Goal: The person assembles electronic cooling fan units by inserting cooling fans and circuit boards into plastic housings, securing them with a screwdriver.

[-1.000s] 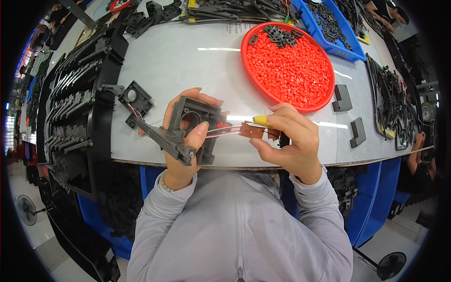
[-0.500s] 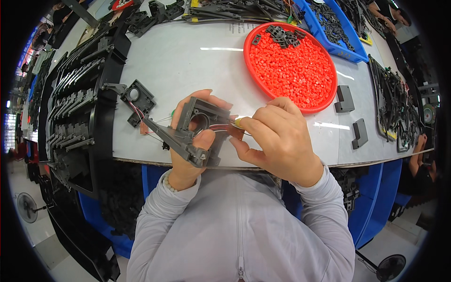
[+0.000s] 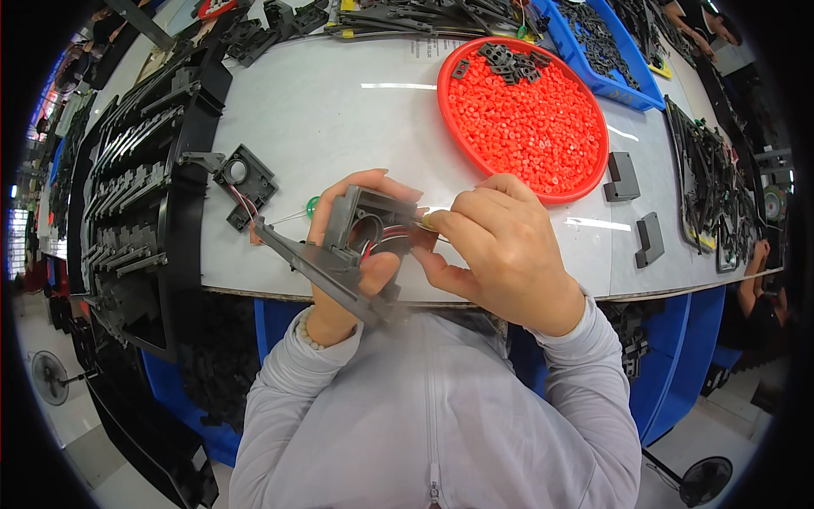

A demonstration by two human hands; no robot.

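Gripping a grey plastic fan housing [image 3: 360,242] with my left hand [image 3: 352,254] just above the near edge of the white table [image 3: 339,119], thumb pressed on its face; my right hand [image 3: 500,250] pinches what looks like a small brown circuit board [image 3: 421,238] at the housing's right side, though it's mostly hidden; red wires [image 3: 392,235] curl between them; a red tray [image 3: 523,114] sits beyond.

right hand [image 3: 500,246] | moved in, apparently onto fan housing [image 3: 360,233]
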